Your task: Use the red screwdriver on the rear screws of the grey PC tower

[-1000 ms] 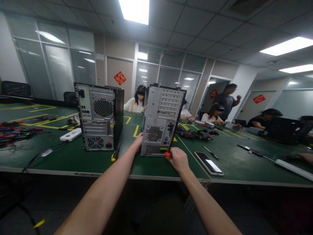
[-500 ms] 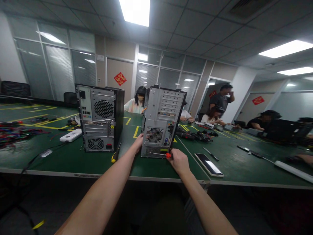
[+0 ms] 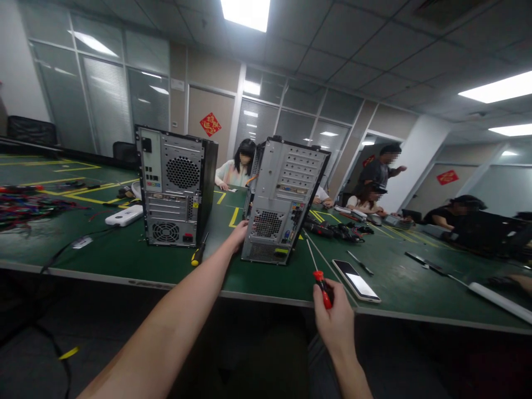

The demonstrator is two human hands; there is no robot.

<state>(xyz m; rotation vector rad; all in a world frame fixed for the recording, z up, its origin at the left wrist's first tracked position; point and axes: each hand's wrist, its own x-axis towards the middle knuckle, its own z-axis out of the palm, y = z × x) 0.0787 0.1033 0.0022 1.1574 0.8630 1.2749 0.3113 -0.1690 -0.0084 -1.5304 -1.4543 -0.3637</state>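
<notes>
Screwdriver with a red-and-black handle and a thin metal shaft sat in the right hand, whose fingers were curled round the handle, the shaft aimed toward eleven o'clock. Also at eleven o'clock from that hand, well apart from it, stood a tall silver-and-black metal computer case, its perforated rear panel turned to six o'clock, on a green table. The tool's tip was off that panel, showing beyond its three o'clock edge. The left hand was at the case's lower nine o'clock edge, the case lying at two o'clock from it; its fingertips were partly hidden, and whether it gripped or merely rested there could not be told. A second silver-and-black metal tower stood at ten o'clock from the left hand, and a yellow-and-black-handled driver lay between eight and nine. Near the right hand, at one o'clock, lay a flat pale-edged smartphone.
</notes>
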